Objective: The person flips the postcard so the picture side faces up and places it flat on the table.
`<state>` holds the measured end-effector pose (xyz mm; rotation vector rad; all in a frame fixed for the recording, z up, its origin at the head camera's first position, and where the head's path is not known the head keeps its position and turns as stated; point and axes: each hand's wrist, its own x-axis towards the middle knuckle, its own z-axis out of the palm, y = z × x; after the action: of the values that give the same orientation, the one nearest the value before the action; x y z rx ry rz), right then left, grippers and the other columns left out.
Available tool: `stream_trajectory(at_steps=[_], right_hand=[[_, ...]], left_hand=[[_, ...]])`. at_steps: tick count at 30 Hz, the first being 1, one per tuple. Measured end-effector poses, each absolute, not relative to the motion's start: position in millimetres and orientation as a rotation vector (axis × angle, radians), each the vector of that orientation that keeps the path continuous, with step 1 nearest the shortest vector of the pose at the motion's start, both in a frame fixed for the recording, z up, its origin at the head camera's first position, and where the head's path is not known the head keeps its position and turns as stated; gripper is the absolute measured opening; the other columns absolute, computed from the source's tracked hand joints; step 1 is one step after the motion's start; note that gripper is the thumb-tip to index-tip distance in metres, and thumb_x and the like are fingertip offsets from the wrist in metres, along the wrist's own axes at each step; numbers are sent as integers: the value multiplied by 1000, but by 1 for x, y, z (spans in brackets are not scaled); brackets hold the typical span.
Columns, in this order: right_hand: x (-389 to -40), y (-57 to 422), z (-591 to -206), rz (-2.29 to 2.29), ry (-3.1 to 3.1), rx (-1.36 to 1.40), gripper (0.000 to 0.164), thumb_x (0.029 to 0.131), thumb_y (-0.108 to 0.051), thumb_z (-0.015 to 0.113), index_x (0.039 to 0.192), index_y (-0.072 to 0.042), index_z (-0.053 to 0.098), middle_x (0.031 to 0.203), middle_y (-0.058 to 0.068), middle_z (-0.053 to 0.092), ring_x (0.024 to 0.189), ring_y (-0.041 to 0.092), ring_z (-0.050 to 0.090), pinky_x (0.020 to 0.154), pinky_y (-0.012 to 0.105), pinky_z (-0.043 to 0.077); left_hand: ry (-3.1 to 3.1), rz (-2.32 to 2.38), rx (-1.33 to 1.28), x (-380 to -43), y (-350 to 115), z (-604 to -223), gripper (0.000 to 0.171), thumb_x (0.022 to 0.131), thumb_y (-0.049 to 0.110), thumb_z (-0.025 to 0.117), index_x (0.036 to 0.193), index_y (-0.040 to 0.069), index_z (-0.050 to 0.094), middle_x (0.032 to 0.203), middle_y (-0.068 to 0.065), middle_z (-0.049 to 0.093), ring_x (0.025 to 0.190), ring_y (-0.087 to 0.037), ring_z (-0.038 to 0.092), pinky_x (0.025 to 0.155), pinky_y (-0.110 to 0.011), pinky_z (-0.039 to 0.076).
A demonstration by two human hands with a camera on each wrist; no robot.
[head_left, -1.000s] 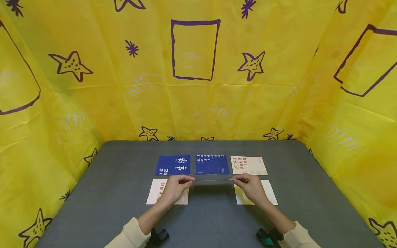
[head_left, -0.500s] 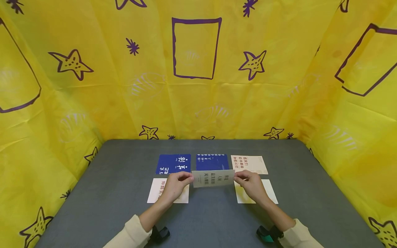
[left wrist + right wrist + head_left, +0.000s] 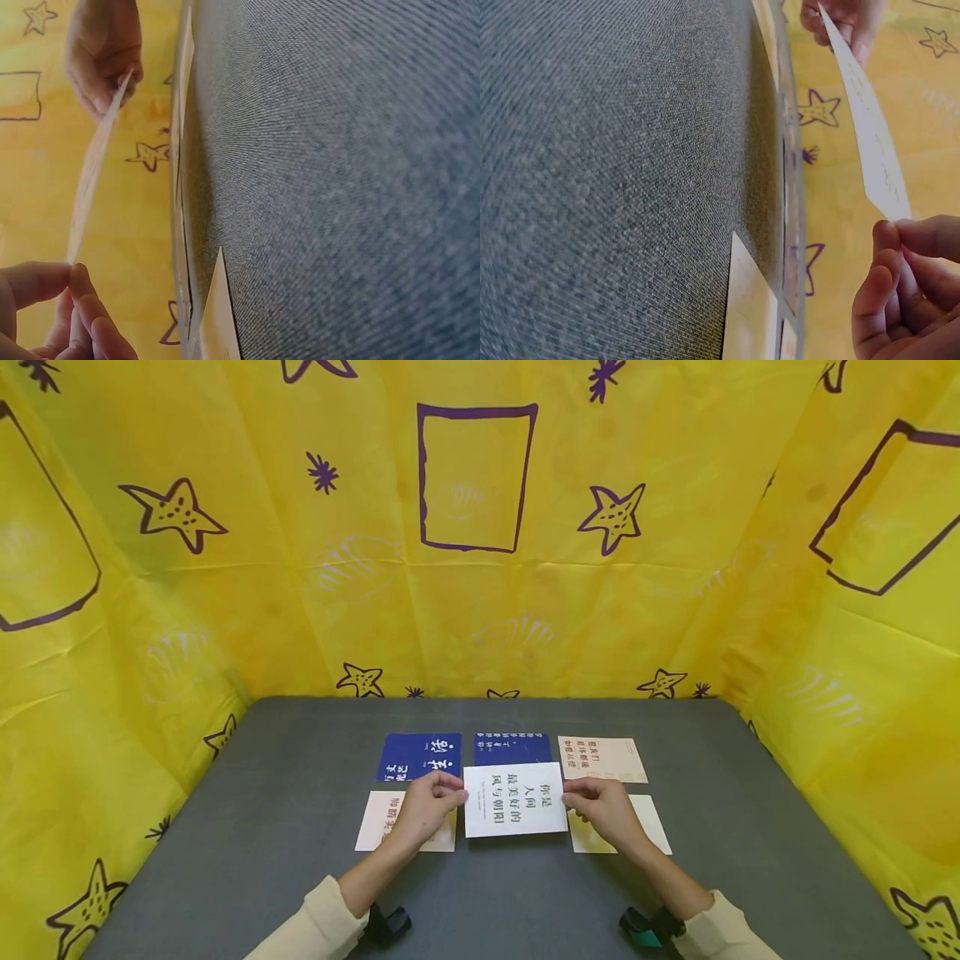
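Between my two hands a white card [image 3: 514, 802] with dark printed characters is held above the table, its printed face turned up toward me. My left hand [image 3: 429, 810] pinches its left edge between thumb and fingers. On the opposite edge, my right hand [image 3: 602, 808] does the same. Both wrist views show the card clear of the table: edge-on and slightly bowed in the left wrist view, where the left hand [image 3: 64, 315] is near, and slanting up from the right hand [image 3: 904, 289] in the right wrist view.
Behind lie a blue card [image 3: 416, 756], another blue card [image 3: 517, 747] partly covered, and a cream card [image 3: 603, 758]. A pinkish-white card [image 3: 372, 827] lies under the left hand, a pale card [image 3: 654, 822] under the right. Yellow patterned cloth [image 3: 480, 610] surrounds the grey table [image 3: 517, 902].
The held card was edge-on, then tilted; it has turned so its printed face shows fully. Both hands keep their pinch and have stayed almost in place.
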<state>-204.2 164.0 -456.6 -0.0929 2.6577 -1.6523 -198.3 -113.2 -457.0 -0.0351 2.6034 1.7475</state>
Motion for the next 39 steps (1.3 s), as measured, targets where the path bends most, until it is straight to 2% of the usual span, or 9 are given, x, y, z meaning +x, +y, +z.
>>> stream_trajectory(at_steps=[9,19,39], right_hand=[[-208,162,-462,-1605,2653,8,15,82,-4,71,94,4,73,74,11,71,60,15,55,53,25,44],[-211,160,-464,-1421,2718,0,10,80,-4,72,88,2,73,72,7,68,59,16,56,53,26,45],[-213,161,-473,-1282,2723,-96,5,74,3,72,78,1,74,63,3,63,55,13,51,50,26,41]], left_hand=[[2621,1721,-38,-199,-112,-460,15,85,9,71,96,-1,71,82,-11,72,75,-16,64,68,-27,47],[2591,1653,91,-199,-114,-465,24,77,2,73,99,-5,70,81,-13,72,69,-11,59,63,-25,47],[2548,1429,185,-197,-115,-467,31,79,8,72,106,-7,69,86,-11,73,79,-14,65,72,-29,51]])
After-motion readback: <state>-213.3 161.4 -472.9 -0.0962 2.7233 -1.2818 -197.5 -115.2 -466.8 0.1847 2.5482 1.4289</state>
